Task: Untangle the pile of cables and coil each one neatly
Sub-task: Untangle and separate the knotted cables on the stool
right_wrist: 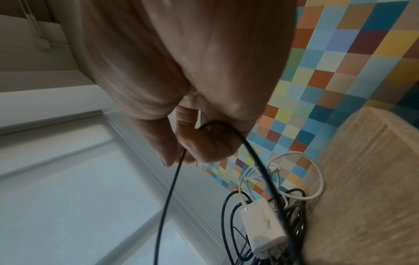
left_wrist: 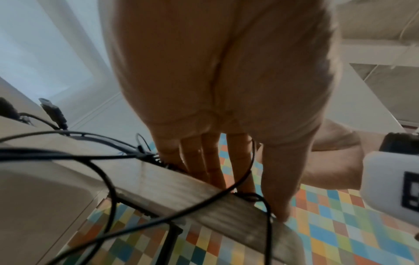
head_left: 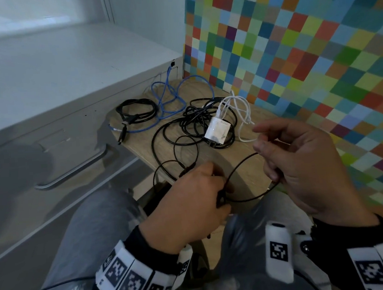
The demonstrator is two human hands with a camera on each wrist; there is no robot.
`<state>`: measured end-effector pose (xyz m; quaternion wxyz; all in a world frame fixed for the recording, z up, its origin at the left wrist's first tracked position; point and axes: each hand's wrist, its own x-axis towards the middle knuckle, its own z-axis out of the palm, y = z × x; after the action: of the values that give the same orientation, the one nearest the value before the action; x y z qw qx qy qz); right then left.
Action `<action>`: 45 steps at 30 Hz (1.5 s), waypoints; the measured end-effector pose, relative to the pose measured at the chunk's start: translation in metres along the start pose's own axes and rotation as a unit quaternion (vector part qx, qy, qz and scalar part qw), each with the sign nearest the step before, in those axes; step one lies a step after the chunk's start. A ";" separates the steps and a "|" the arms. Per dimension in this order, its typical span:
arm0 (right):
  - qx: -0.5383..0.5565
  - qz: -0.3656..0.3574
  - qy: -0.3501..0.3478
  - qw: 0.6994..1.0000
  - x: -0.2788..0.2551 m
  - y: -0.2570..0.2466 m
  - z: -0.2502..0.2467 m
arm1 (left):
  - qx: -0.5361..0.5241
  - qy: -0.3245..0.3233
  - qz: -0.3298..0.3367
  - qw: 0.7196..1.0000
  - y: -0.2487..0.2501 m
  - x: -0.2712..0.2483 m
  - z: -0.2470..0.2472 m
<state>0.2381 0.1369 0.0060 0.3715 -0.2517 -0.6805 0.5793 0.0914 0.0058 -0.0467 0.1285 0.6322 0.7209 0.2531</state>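
A thin black cable (head_left: 246, 200) runs in a loop between both hands over the front edge of the small wooden table (head_left: 251, 177). My left hand (head_left: 196, 201) pinches it low at the table edge; the left wrist view shows the cable (left_wrist: 204, 200) passing between the fingers (left_wrist: 211, 161). My right hand (head_left: 300, 160) is higher, to the right, its curled fingers hooked round the cable (right_wrist: 167, 197). The cable trails back into a black tangle (head_left: 196, 124) under a white charger (head_left: 218, 130). A white cable (head_left: 242, 109), a blue cable (head_left: 167, 101) and a coiled black cable (head_left: 136, 113) lie behind.
A white drawer unit with a metal handle (head_left: 74, 173) stands close on the left. A wall of coloured squares (head_left: 292, 47) borders the table on the right. My knees in grey trousers (head_left: 96, 230) are under the front edge. Another black lead (head_left: 48, 288) crosses my left leg.
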 end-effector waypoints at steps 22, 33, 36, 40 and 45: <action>0.023 0.030 0.016 0.999 -0.007 -0.001 0.011 | -0.506 0.145 -0.046 0.849 -0.002 -0.005 -0.031; 0.100 -0.025 0.067 0.992 0.002 -0.023 -0.026 | -0.440 0.178 -0.058 0.878 -0.037 -0.015 -0.058; -0.020 -0.044 0.048 0.998 0.000 -0.019 -0.025 | -0.509 0.230 -0.037 0.829 -0.039 -0.014 -0.062; -0.127 -0.054 0.067 0.988 -0.002 -0.011 -0.020 | -0.508 0.262 -0.019 0.820 -0.031 -0.015 -0.067; 0.003 -0.078 0.109 0.991 -0.001 -0.017 -0.014 | -0.398 0.247 -0.034 0.883 -0.026 -0.014 -0.065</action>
<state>0.2512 0.1410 0.0235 0.4880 -0.2583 -0.6521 0.5195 0.0388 -0.0230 -0.0075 0.1955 0.4204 0.5890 0.6620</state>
